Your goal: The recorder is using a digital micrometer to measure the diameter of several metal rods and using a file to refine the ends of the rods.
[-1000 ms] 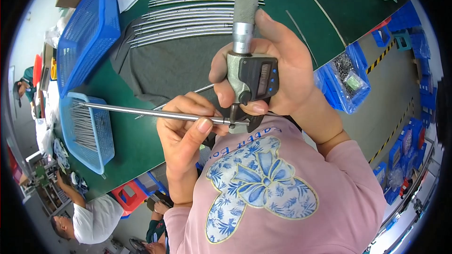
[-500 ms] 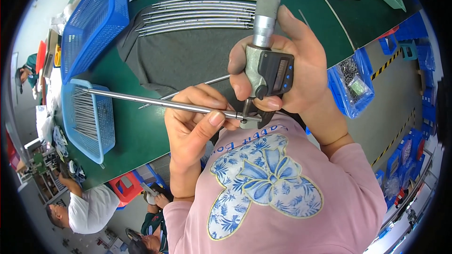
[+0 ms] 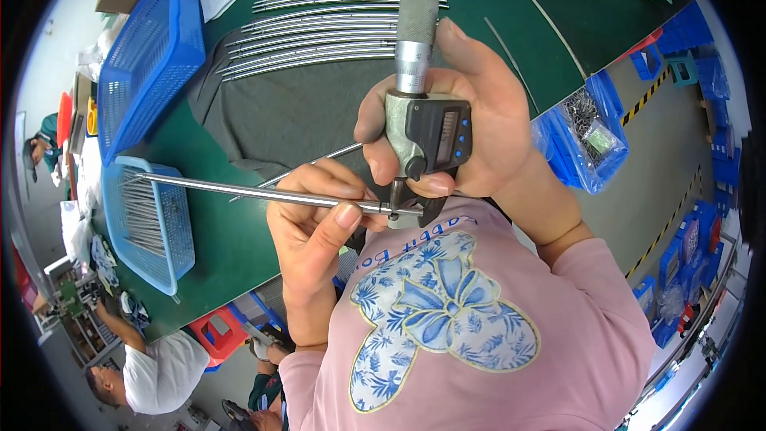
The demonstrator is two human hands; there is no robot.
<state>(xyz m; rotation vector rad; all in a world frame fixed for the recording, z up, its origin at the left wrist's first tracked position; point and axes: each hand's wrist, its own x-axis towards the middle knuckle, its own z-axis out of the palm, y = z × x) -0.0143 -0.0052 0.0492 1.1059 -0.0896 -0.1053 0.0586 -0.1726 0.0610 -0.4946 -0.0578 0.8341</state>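
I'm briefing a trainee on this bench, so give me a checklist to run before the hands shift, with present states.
1. Long, slim silver metal rod held by the left hand: ok.
2. Grey-and-black metal micrometer held by the right hand: ok.
3. Rod's near end inside the micrometer's frame: ok.
4. Firm contact at the short cylindrical steel spindle: cannot tell.
5. Small rectangular grey display legible: cannot tell; digits too small.
6. Other straight silver metal rods on the table all lined up together: not ok; one slanted silver metal rod lies apart, partly hidden by the left hand.
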